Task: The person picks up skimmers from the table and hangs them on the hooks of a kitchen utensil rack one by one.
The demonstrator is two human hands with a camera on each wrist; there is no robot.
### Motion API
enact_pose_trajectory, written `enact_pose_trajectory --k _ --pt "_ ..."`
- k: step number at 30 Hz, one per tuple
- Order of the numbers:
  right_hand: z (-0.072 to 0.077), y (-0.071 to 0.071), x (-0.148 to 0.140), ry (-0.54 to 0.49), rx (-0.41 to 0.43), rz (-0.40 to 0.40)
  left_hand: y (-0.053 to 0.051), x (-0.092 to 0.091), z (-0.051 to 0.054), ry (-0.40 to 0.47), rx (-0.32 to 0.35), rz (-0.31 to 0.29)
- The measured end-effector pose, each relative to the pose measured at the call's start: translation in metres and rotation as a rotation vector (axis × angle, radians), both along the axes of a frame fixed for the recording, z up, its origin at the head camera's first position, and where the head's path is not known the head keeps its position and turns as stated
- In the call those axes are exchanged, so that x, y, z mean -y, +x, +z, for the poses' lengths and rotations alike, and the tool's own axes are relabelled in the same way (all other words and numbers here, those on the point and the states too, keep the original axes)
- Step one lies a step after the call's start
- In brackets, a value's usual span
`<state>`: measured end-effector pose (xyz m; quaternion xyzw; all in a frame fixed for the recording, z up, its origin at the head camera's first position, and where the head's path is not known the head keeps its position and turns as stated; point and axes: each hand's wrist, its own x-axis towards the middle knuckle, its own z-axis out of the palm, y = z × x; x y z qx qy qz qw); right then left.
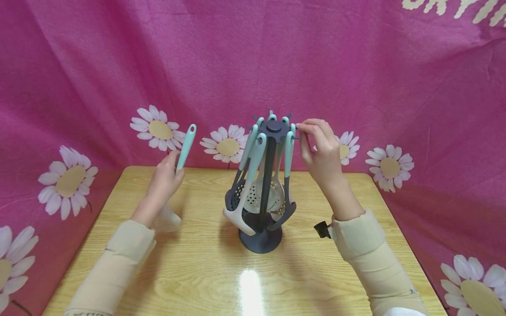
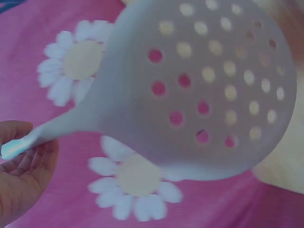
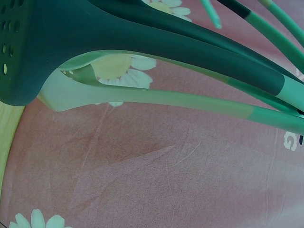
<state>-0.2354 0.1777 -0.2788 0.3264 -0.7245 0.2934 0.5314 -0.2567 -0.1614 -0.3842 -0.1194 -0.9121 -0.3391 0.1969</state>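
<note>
My left hand (image 1: 164, 177) holds a skimmer by its mint-green handle (image 1: 187, 145), left of the rack. The skimmer's pale grey head (image 2: 204, 85), full of round holes, hangs downward and is largely behind the forearm in the head view. A dark utensil rack (image 1: 267, 184) stands upright on the table, hung with several mint-handled tools. At the rack's upper right edge, my right hand (image 1: 322, 149) pinches the end of a peg beside a handle top. The right wrist view shows a dark slotted turner (image 3: 71, 38) and a pale utensil (image 3: 142, 95), but not the hand.
The light wooden table (image 1: 197, 272) carries the rack near its middle. A pink cloth (image 1: 221, 57) with daisies hangs behind and at both sides. A small black piece (image 1: 322, 229) juts from the right wrist's cuff.
</note>
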Motion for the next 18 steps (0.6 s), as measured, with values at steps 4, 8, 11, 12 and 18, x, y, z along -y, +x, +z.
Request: enact_pose_trajectory --k 4,8,11,12,18 --pt "0.000 0.000 0.001 -0.009 -0.007 0.012 0.012 -0.013 0.016 0.031 -0.044 -0.054" --pt "0.000 -0.001 0.000 -0.012 -0.009 0.015 0.024 -0.023 0.028 0.044 -0.096 -0.097" --pt "-0.001 -0.002 0.000 -0.008 -0.007 0.010 0.034 -0.031 0.036 0.059 -0.143 -0.135" --pt "-0.001 -0.002 0.000 -0.007 -0.007 0.009 0.038 -0.034 0.039 0.065 -0.159 -0.151" --pt "-0.001 -0.002 -0.001 0.001 -0.001 0.002 0.056 -0.052 0.054 0.092 -0.254 -0.233"
